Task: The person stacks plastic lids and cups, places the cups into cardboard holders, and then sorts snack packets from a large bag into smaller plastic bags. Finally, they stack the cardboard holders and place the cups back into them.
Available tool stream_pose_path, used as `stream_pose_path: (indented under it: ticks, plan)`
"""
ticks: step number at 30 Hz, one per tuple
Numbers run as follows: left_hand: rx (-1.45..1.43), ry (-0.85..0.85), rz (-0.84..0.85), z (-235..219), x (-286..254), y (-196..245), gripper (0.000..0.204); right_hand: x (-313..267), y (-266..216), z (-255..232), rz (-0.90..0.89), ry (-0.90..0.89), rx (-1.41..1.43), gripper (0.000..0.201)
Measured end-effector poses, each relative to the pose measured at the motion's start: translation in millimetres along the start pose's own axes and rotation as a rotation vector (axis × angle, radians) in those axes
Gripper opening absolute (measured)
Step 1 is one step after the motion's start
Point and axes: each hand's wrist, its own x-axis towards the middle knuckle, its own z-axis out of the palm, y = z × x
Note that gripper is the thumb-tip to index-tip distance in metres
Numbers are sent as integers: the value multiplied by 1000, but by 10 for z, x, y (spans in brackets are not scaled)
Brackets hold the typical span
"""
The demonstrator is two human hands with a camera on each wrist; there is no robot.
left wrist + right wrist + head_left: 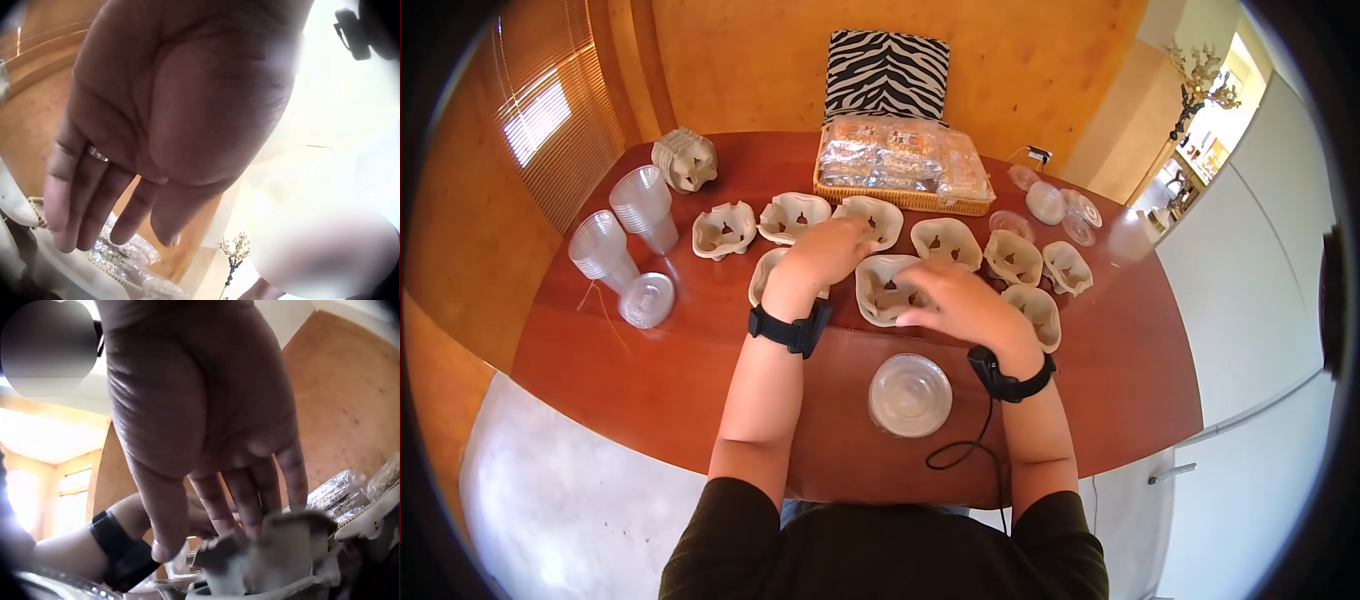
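Observation:
Several grey pulp cup holders stand in two rows. My left hand point(830, 255) is over the row, its fingertips by the front of a back-row holder point(883, 212); in the left wrist view the left hand point(162, 106) has extended fingers and an empty palm. At the right edge of a front-row holder point(872, 307) is my right hand point(970, 303), thumb spread from the fingers. The right wrist view shows the right hand point(206, 419) with fairly straight fingers reaching to a holder point(281, 556); whether they touch it I cannot tell.
Clear lids point(910, 395) lie near the front edge. Stacked clear cups point(643, 200) and a holder stack point(685, 160) stand left. Behind is a wicker basket point(900, 196) of wrapped packs; more lids point(1046, 203) lie at right. A black cable point(990, 450) hangs from the right wrist.

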Motion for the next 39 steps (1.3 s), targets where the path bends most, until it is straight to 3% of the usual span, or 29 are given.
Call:
stream_pose_path:
  ticks: [2,5,9,12,15,18,21,24,28,31,34,39]
  plan:
    - [-30,-35,12,103,22,17,27,-1,56,-124,12,149,-25,34]
    - [-9,-127,36,259,72,6,38,-69,372,-132,184,153,-130,34]
    - [108,-307,24,306,85,52,46,-223,736,58,276,11,-350,35]
    - [96,-329,27,322,103,49,46,-238,855,177,316,-38,-420,29]
    - [68,-256,22,310,95,45,43,-166,876,225,364,-67,-533,21]
    - [72,-36,90,240,50,128,29,-103,862,194,315,86,-622,13]
    - [13,77,109,149,59,196,26,-16,638,17,203,384,-621,11]
    - [-51,179,76,-27,66,259,30,52,324,-113,94,500,-553,9]
    - [-344,7,-187,-302,22,311,36,97,49,3,-50,399,-483,12]
    - [-157,-88,-201,-314,-23,298,39,101,-117,127,-76,290,-405,21]
    - [-52,-111,-30,-137,-19,148,46,99,-146,301,-101,244,-399,22]
    - [19,-132,22,114,2,28,53,26,-123,459,-110,112,-255,22]
